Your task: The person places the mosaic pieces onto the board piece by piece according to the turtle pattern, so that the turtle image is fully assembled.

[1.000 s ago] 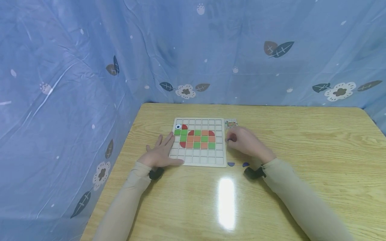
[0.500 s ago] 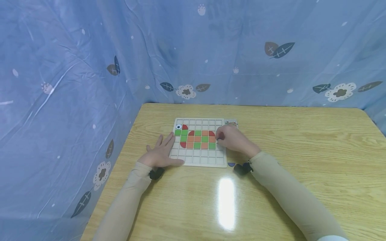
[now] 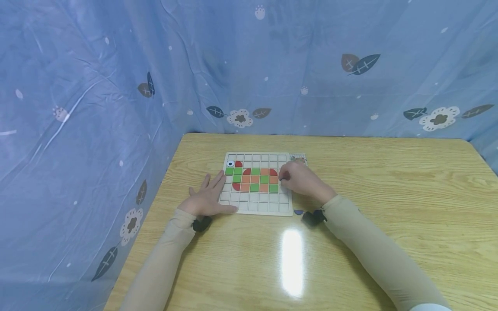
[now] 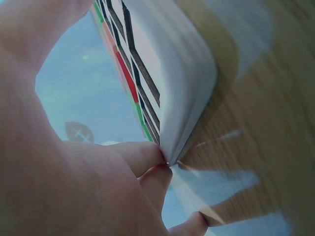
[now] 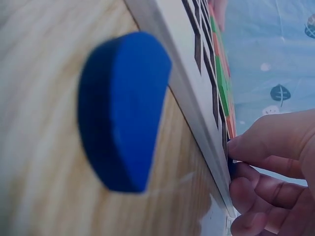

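Note:
A white grid board (image 3: 254, 207) lies on the wooden table, with green, orange and red pieces and a white eye piece (image 3: 230, 164) set in its cells. My left hand (image 3: 207, 202) is spread along the board's left side, its fairly straight fingers touching the edge; the left wrist view shows them at the board's corner (image 4: 192, 73). Over the right-hand column, my right hand (image 3: 305, 179) pinches a small dark blue piece (image 5: 231, 168) between thumb and fingers, mostly hidden by them. A blue half-round piece (image 5: 138, 108) lies on the table near the board's front right corner.
Another blue piece (image 3: 320, 214) lies partly behind the black strap mount (image 3: 310, 219) under my right wrist. A small picture card (image 3: 298, 156) sits at the board's far right corner, partly covered by my hand. Blue patterned curtain (image 3: 249, 65) borders the table behind and at left.
My right hand has moved left from beside the board to over its right-hand column with the blue piece, then stayed there for the last half second. The left hand has kept its place.

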`<state>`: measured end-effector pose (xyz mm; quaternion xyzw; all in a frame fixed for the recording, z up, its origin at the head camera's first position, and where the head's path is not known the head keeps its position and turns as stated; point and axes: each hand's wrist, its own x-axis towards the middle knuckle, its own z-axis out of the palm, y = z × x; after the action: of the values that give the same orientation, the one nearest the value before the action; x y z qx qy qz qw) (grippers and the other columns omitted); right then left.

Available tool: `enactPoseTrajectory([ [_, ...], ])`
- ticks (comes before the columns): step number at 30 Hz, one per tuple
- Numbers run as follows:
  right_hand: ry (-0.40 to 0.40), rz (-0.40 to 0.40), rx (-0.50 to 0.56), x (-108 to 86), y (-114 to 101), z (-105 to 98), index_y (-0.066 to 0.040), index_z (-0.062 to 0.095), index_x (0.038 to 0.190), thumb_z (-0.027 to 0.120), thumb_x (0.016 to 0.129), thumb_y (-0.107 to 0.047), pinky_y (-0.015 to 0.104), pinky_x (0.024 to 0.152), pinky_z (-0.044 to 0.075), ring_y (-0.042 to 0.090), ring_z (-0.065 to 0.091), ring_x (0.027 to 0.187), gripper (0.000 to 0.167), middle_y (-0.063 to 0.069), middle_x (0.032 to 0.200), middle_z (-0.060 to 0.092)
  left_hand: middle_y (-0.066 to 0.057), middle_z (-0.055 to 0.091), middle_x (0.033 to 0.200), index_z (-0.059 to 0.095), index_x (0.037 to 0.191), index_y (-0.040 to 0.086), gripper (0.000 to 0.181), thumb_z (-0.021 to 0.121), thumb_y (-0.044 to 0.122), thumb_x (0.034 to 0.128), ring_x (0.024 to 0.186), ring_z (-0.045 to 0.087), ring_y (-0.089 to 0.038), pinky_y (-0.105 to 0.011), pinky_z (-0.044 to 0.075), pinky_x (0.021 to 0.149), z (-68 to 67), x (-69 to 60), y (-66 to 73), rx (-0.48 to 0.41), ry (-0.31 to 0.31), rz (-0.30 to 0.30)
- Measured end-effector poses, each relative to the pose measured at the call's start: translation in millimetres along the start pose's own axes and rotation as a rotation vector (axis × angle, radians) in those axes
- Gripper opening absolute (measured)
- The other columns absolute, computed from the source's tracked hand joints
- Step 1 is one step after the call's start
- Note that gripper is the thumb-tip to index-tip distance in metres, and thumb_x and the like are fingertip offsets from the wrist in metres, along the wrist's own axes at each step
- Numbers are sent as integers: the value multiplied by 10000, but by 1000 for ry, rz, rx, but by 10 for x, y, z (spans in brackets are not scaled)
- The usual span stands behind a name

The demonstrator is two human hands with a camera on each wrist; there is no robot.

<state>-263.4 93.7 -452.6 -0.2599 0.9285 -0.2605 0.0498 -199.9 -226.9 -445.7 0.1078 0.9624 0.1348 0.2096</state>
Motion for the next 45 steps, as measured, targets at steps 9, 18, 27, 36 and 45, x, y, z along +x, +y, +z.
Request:
enactPoseTrajectory([
  [9, 19, 51, 50, -128, 62, -111, -56, 763, 1097, 696, 940, -91, 403, 830, 559, 228, 644, 937, 174, 65, 1027, 733, 7, -29, 1777, 67, 1694, 161, 1217, 670, 761, 823, 1615, -82, -424, -911, 75, 1065, 17, 13, 0, -12, -2, -4],
  [18, 80, -17, 38, -415, 110, -257, -24, 762, 1045, 682, 938, -43, 384, 758, 555, 208, 657, 848, 135, 171, 1120, 746, 7, -31, 1777, 67, 1694, 164, 1207, 667, 756, 830, 1616, -88, -418, -903, 63, 1077, 1, -7, 9, -14, -3, -10],
  [27, 35, -15, 17, -675, 67, -211, -39, 770, 1053, 707, 887, -29, 364, 751, 562, 166, 632, 820, 178, 46, 961, 716, -4, -21, 1777, 60, 1694, 162, 1208, 654, 766, 833, 1614, -88, -425, -903, 58, 1077, -1, -22, 4, -6, -4, -13],
  [36, -45, -166, 8, -941, -33, -130, -118, 780, 993, 740, 869, 11, 301, 765, 573, 95, 627, 839, 184, -30, 953, 693, 2, -33, 1776, 64, 1694, 159, 1203, 654, 763, 837, 1614, -81, -429, -903, 54, 1076, -11, -15, 20, -12, 1, -7],
  [45, -42, -188, 32, -1043, -55, -49, -124, 779, 1021, 754, 846, 22, 224, 688, 516, 99, 572, 783, 230, -30, 980, 684, -15, -24, 1777, 72, 1693, 147, 1202, 655, 761, 839, 1611, -74, -442, -906, 60, 1072, -12, -27, 18, -9, -1, -6],
])
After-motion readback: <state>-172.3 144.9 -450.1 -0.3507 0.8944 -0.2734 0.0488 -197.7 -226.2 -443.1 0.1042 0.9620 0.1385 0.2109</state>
